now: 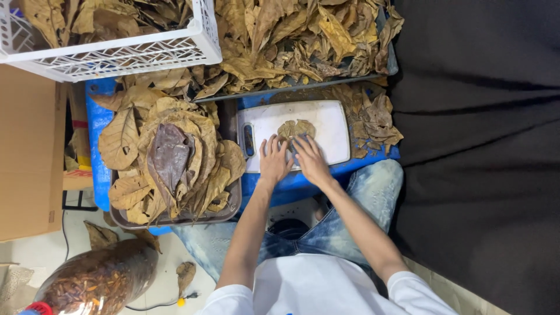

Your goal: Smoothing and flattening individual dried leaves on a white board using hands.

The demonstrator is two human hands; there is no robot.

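A white cutting board (326, 125) lies on a blue table, with a small dry brown leaf (295, 128) on it. My left hand (274, 160) and my right hand (310, 158) rest side by side on the board's near edge, fingers spread, fingertips touching the leaf's lower edge. Neither hand grips anything.
A dark tray (230, 205) at left holds a stack of flattened dry leaves (169, 160). A white lattice crate (116, 55) of leaves sits upper left, a large loose leaf pile (303, 41) behind the board. A cardboard box (29, 151) stands far left, a filled plastic bottle (99, 283) on the floor, black cloth (478, 146) at right.
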